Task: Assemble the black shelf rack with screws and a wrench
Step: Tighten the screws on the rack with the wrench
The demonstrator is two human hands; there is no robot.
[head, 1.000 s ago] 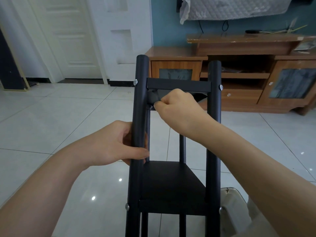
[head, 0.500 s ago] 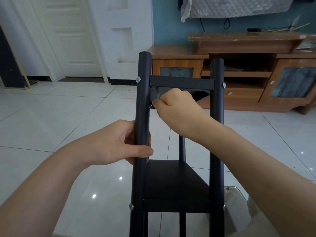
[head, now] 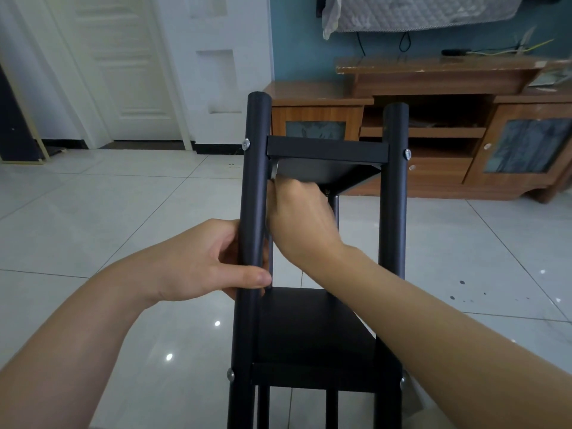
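- The rack stood on the tiled floor right in front of the person, between the two forearms, with its posts rising towards the camera.
- The left hand gripped the left post about halfway between the two shelves. The thumb lay across the front of the post and the fingers wrapped round behind it.
- The right hand reached in between the posts and sat just under the top shelf, at the corner by the left post. Its fingers were curled towards that corner.
- A pale sliver of metal showed just above the right hand's knuckles, against the left post. The post hid the fingertips, so it could not be told whether the hand held this piece or anything else.
- The right post stood free, touched by neither hand.
- A silver screw sat in the left post at the top shelf's level, and another in the right post.
- A further screw sat in the left post at the lower shelf.
- A wooden cabinet stood against the blue wall behind the rack, well apart from it, and a white door was on the left.
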